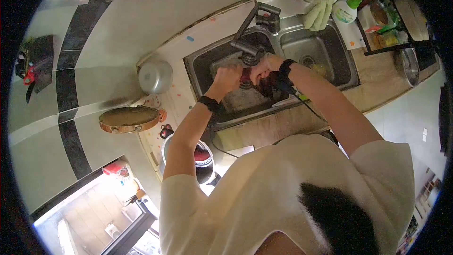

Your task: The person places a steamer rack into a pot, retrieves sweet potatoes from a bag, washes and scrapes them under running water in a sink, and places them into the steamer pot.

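Observation:
Both hands are over the left basin of a steel double sink, just below the dark faucet. My left hand has its fingers closed at the left end of a dark red, limp-looking thing. My right hand is closed round the other part of it, and a darker bunch hangs below that hand. What kind of thing it is, I cannot make out. Each wrist wears a black band, and a thin cable runs from the right one.
Beside the left basin is the right basin, with green gloves over its back edge. Bottles and a rack stand at the right. A metal bowl, a round board and a pot are on the left.

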`<state>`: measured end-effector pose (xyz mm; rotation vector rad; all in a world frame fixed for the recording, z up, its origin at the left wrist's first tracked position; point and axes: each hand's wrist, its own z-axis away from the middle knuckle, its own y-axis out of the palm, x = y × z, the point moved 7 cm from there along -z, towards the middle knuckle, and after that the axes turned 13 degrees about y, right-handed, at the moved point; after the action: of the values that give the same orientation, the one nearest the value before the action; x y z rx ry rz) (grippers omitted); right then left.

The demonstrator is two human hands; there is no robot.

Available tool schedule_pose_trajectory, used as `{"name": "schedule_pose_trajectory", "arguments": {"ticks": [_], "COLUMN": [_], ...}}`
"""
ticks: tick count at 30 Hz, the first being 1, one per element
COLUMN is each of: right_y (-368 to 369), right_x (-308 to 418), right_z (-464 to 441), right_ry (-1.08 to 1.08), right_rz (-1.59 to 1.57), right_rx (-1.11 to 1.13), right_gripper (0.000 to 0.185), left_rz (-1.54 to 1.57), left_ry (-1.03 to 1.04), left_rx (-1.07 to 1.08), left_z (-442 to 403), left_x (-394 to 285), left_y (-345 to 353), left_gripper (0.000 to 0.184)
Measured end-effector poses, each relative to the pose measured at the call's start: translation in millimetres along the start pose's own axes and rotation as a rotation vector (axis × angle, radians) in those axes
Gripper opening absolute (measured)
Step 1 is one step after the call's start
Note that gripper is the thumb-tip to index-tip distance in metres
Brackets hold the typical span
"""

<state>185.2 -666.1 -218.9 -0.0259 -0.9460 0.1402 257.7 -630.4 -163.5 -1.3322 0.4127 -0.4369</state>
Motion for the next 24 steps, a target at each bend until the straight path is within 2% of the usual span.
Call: {"name": "schedule_pose_trajectory", "arguments": {"ticks": [1, 2, 3, 5, 7, 9, 11, 14, 17, 20, 23, 24], "right_y": [-3.0, -2.8, -1.8, -7.2, -8.6, -10.0, -3.6, -7.0, 3.3, 9.5, 17.6, 14.5], "right_x": [12.3, 7.3, 2.8, -14.2, -28.0, -30.3, 1.6, 25.7, 38.3, 54.0, 43.6, 37.6], "right_z": [11.7, 12.2, 15.9, -15.3, -35.4, -28.4, 8.7, 36.4, 43.0, 58.6, 46.9, 41.4], "right_ry": [-0.463, -0.613, -0.749, -0.401, -0.055, 0.052, -0.093, -0.239, -0.299, -0.313, -0.088, -0.055], "right_rz": [0.125, 0.176, 0.232, 0.188, 0.136, 0.305, 0.695, 0.605, 0.879, 0.728, 0.639, 0.630], "right_rx": [-0.269, -0.404, -0.562, -0.598, -0.619, -0.769, -1.043, -1.199, -1.086, -0.907, -0.692, -0.666], "right_gripper": [0.021, 0.018, 0.016, 0.015, 0.020, 0.023, 0.026, 0.032, 0.035, 0.040, 0.035, 0.032], "left_rz": [0.080, 0.160, 0.212, 0.313, 0.489, 0.776, 1.172, 2.103, 2.316, 1.741, 1.037, 0.914], "left_ry": [-0.073, -0.145, -0.194, -0.291, -0.222, -0.214, -0.269, -0.368, -0.425, -0.255, -0.210, -0.136], "left_rx": [0.055, 0.108, 0.085, 0.039, 0.063, 0.116, 0.208, 0.153, 0.139, 0.317, 0.489, 0.399], "left_z": [1.6, 2.6, 4.2, 10.6, 12.4, 14.8, 20.2, 29.4, 23.0, 14.0, -0.1, -10.5], "left_x": [5.6, 10.8, 10.3, 5.8, 4.3, 2.4, -4.6, -33.7, -44.6, -30.9, -24.0, -18.6], "left_y": [9.6, 18.8, 12.8, -5.6, 6.5, 27.3, 48.1, 36.0, 25.8, 41.0, 47.7, 49.8], "left_gripper": [0.029, 0.035, 0.030, 0.024, 0.025, 0.025, 0.024, 0.019, 0.022, 0.024, 0.023, 0.023]}}
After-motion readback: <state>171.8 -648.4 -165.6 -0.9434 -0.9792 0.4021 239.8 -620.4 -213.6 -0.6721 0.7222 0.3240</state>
